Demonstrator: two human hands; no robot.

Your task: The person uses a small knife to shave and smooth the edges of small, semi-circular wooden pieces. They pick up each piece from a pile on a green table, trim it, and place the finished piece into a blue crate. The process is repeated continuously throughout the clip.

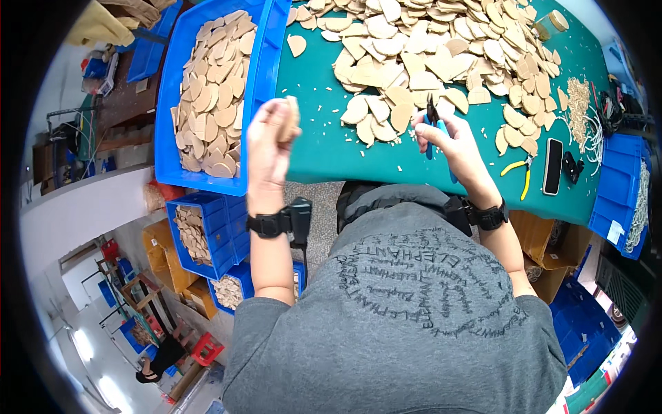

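Observation:
My left hand (266,141) is raised by the near left part of the green table (314,155), beside the large blue bin. Its fingers are closed on a tan, rounded flat piece (291,119), seen nearly edge-on; whether it is one piece or a small stack, I cannot tell. Over the table to the right, my right hand (456,143) is wrapped round blue-handled cutting pliers (432,112), dark jaws pointing away from me. Just beyond the jaws spreads a large heap of similar tan half-round pieces (400,114).
The large blue bin (261,103) at left holds many such pieces. On the right lie yellow-handled pliers (527,176), a phone (552,166), a pile of small scraps (578,110) and a blue crate (607,186). A jar (552,25) stands far right. Filled blue bins (221,228) stand lower left.

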